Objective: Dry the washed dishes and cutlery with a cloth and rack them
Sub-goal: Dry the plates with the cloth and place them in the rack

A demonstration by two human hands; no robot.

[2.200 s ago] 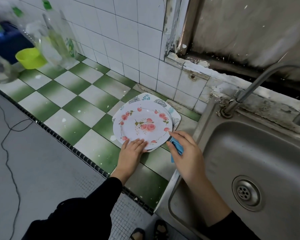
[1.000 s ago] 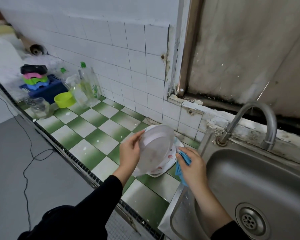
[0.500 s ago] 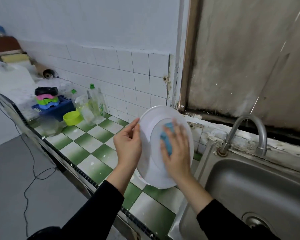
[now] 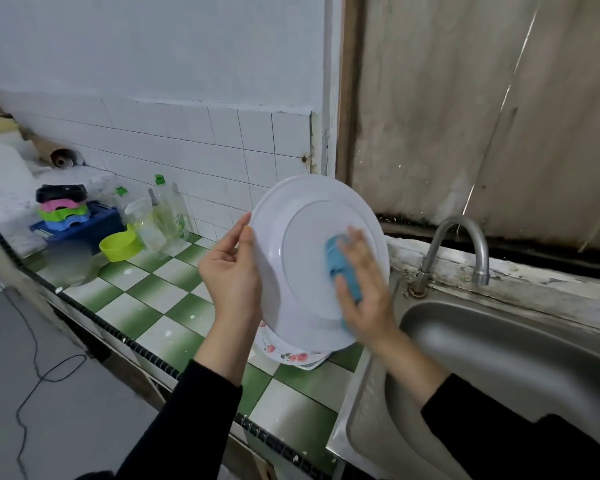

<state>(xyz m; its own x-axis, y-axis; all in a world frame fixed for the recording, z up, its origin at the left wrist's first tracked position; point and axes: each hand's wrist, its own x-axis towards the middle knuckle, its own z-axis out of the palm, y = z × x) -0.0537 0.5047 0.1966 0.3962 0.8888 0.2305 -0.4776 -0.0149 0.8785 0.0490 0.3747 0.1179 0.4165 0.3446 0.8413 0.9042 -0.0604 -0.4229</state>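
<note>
The white plate (image 4: 302,237) is held up on edge above the bench (image 4: 146,299) with its underside turned to the person, most likely so the back can be wiped before racking. The left hand (image 4: 229,271) grips it, fingers (image 4: 238,230) curled round the left rim. That grip looks meant to steady the plate against the push from the other side. The right hand (image 4: 361,292) lies flat with its fingers straight and spread, pressing the blue cloth (image 4: 340,268) against the plate's raised foot ring. The cloth sits under and between those fingers, pressed rather than pinched. Below both sets of fingers, under the plate's lower edge, a stack of flowered plates (image 4: 291,357) lies on the bench just beside the sink (image 4: 499,358), probably awaiting drying. No rack is in view.
</note>
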